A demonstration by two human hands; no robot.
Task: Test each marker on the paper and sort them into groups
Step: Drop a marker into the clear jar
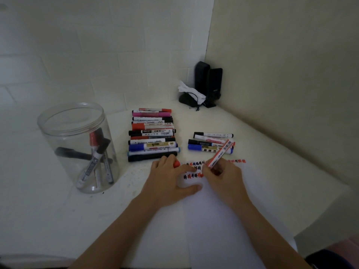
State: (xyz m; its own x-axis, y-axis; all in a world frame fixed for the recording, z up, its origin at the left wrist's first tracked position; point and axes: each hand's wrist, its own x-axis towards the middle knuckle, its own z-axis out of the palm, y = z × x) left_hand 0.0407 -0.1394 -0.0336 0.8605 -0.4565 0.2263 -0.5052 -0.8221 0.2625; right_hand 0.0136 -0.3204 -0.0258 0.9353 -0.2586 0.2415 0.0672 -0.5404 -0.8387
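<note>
right hand (223,174) grips a red marker (220,153), fingers curled round the low end of the barrel, tip down on the paper (223,220) among the test marks (194,171). barrel tilts up and away to the right, its top end crossing over the small marker group (210,143). tip itself is hidden by the fingers.

left hand (171,176) rests on the paper's upper left corner, thumb stretched along the sheet, fingers curled over a red cap (176,164) at its far edge. knuckles sit just beside the near end of the big marker row (152,133).

test marks run in short rows of red, black and blue scribbles across the top of the paper, continuing right of the right hand. rest of the sheet toward the camera is blank.

big row: markers lying side by side, stacked away from the camera, red, pink, black, blue caps. small group lies to its right, a bare strip of table (58,220) between them.

clear jar (77,146) stands well left of the row, open top, a few markers leaning inside. bare table in front of it and to the left of the forearms.

table's right edge runs diagonally along the wall, near the small group. back corner holds two black speakers (208,82), a black mouse (187,100) and crumpled white paper (191,90), well apart from the markers.
</note>
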